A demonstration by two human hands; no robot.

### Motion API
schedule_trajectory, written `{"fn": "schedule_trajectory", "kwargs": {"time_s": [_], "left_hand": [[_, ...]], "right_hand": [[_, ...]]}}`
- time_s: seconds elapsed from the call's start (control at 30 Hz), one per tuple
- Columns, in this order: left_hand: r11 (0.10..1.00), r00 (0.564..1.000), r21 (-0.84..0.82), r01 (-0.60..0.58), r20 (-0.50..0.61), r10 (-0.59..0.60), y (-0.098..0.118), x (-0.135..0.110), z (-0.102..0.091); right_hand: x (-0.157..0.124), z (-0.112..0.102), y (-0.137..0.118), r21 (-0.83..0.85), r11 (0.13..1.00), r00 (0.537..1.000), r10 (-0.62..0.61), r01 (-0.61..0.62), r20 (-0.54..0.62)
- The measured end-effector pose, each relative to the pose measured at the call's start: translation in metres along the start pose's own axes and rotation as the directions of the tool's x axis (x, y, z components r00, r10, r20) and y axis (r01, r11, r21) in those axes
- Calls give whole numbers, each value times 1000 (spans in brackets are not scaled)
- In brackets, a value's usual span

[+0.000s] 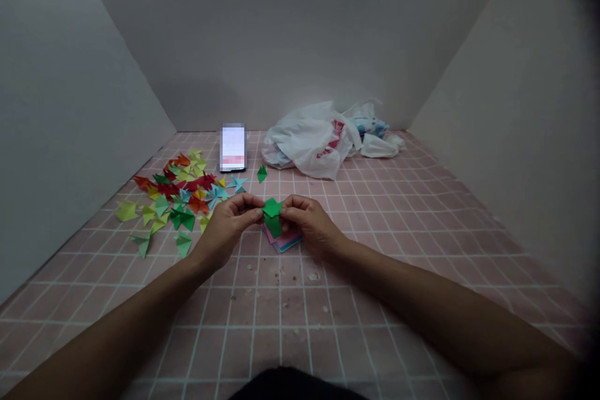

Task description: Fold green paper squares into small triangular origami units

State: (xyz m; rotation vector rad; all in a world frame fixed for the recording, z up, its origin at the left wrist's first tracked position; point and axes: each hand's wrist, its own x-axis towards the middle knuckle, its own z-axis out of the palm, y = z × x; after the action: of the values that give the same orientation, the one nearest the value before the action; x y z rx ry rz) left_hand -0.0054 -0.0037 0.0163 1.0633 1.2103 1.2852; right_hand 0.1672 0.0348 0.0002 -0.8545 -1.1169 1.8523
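Pinching green folded paper (272, 220) with left hand (224, 226) and right hand (315, 222), over the paper stack (284, 244), roughly midway between left and right edges of the worktop (398, 225).

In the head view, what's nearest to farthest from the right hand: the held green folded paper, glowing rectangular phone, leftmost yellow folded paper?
1. Green folded paper: pinched by the right hand.
2. Glowing rectangular phone: back, left.
3. Leftmost yellow folded paper: far left.

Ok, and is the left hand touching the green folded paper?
Touching. The head view shows the left hand pinching the green folded paper at its left edge, between thumb and finger.
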Motion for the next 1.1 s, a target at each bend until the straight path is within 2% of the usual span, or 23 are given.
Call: {"fn": "schedule_trajectory", "kwargs": {"time_s": [0.17, 0.3, 0.4, 0.5, 0.63, 0.87, 1.1], "left_hand": [[999, 1000, -35, -4, 31, 5, 0, -1, 1], [993, 997, -113, -21, 65, 28, 0, -1, 3], [994, 996, -98, -42, 69, 49, -1, -2, 4], [996, 996, -80, -45, 74, 51, -2, -2, 3], [998, 996, -50, -47, 70, 51, -2, -2, 2], [997, 999, 65, -40, 40, 37, -1, -3, 4], [986, 996, 138, -89, 30, 86, 0, -6, 5]], "right_hand": [[-3, 2, -1, -50, 998, 1000, -26, 26, -1], [-2, 0, 1, 70, 997, 998, 37, -40, 47], [0, -2, 2, 160, 985, 995, 59, -72, 82], [1, -2, 2, 180, 979, 990, 79, -99, 116], [0, -1, 4, 145, 985, 991, 72, -88, 115], [-3, 3, 4, -14, 999, 1000, -31, 31, 4], [-3, 3, 5, -31, 999, 1000, -19, 19, -6]]}}
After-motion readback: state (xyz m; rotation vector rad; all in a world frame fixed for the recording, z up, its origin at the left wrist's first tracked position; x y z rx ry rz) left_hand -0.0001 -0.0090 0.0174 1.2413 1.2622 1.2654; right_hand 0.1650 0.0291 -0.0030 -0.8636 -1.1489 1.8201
